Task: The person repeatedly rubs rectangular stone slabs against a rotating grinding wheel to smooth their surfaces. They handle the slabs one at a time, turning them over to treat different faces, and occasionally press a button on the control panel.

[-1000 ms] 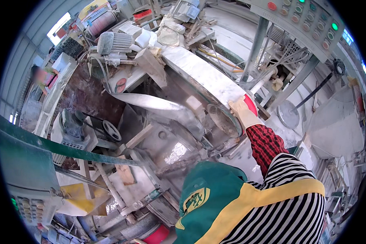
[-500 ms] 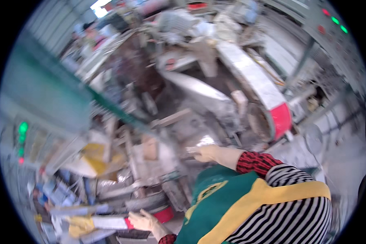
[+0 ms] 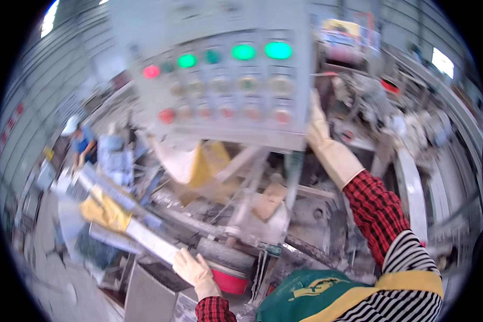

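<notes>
The control panel (image 3: 231, 70) is the largest unit and serves as the landmark. It appears stiff, heavy and fixed; its side edge is the suitable handhold, clear of the buttons. Right of the panel and lower runs a long white cover (image 3: 411, 185). Below the panel and to its left, a white bar (image 3: 153, 239) slopes down toward the operator; it looks rigid and smooth, possibly slippery under gloves, and is best held near its lower end. A yellow cloth (image 3: 106, 209), soft and light in appearance, drapes over its upper end. A red band (image 3: 228, 280) curves beneath the panel, just beside the bar's lower end. The gloved right hand (image 3: 327, 142) is at the panel's right edge; contact and finger closure cannot be determined. The gloved left hand (image 3: 196, 268), below the panel, lies on the bar's lower end, fingers extended. Compared with half a second ago, the view has turned left, bringing the panel to upper centre; the right hand has risen from in front of the apron; the left hand remains at the bar.
</notes>
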Available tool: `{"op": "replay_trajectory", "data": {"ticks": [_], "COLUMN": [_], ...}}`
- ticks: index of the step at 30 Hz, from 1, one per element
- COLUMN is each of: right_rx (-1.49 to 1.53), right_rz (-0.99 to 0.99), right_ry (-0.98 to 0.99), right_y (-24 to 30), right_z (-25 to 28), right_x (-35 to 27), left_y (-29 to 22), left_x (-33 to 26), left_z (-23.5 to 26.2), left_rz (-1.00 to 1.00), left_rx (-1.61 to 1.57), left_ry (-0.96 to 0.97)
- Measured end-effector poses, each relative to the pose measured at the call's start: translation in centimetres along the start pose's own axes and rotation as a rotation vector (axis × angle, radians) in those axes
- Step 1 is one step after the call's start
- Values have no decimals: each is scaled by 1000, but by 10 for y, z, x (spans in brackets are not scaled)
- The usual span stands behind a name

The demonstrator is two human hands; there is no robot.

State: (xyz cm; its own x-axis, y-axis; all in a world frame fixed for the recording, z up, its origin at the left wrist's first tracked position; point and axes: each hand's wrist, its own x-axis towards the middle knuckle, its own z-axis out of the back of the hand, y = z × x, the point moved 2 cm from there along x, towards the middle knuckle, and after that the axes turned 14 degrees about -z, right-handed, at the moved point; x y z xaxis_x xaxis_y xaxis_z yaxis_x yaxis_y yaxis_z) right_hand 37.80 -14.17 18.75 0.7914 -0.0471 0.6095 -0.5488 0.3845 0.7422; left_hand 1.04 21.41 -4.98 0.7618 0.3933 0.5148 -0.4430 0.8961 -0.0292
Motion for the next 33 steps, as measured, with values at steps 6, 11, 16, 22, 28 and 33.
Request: {"op": "replay_trajectory", "data": {"ticks": [6, 11, 16, 22, 28, 33], "right_rx": [193, 254, 283, 289, 291, 299], "right_rz": [-105, -126, -140, -135, -136, -144], "right_ry": [162, 197, 214, 228, 230, 239], "right_y": [-7, -8, -17, -19, -19, -22], "right_z": [-25, -29, -24, -26, -23, -27], "right_x": [-1, -2, -1, 8, 6, 8], "left_y": [0, 5, 0, -10, -16, -18], "left_x": [3, -4, -3, -5, -7, -10], "left_z": [18, 17, 17, 21, 23, 25], "left_rz": [92, 95, 85, 70, 27, 9], "left_rx": [-78, 16, -10, 5, -13, 1], "left_ry": [-18, -14, -9, -30, -97, -124]}}
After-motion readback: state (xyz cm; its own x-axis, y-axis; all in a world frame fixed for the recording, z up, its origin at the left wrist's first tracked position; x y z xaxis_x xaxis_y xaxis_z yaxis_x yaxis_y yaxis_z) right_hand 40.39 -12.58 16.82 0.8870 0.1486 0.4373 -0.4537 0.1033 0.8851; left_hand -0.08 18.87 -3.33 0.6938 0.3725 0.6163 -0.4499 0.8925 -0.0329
